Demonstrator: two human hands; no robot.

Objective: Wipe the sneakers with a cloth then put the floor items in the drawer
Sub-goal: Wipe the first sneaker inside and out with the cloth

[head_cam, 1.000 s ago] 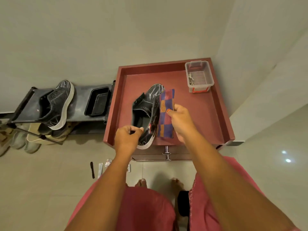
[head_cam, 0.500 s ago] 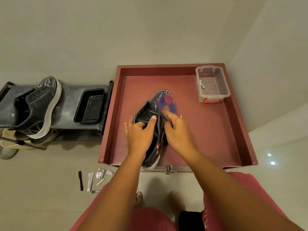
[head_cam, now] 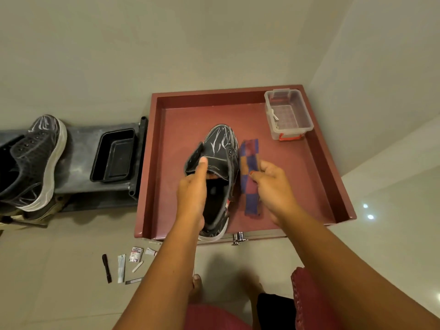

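Black sneaker (head_cam: pixel 220 163) held at the tongue by left hand (head_cam: pixel 191 194); right hand (head_cam: pixel 273 186) pinches checked cloth (head_cam: pixel 249 177) beside sneaker. Best to wipe toeward, sneaker steadied.

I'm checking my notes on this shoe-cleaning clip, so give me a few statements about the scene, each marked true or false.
1. The left hand holds the sneaker by its tongue. True.
2. The right hand is bare. False: it pinches the checked cloth.
3. The second sneaker lies on the grey rack. True.
4. The clear box sits on the floor. False: it sits in the red cabinet top's far right corner.
5. Small items lie on the floor. True.
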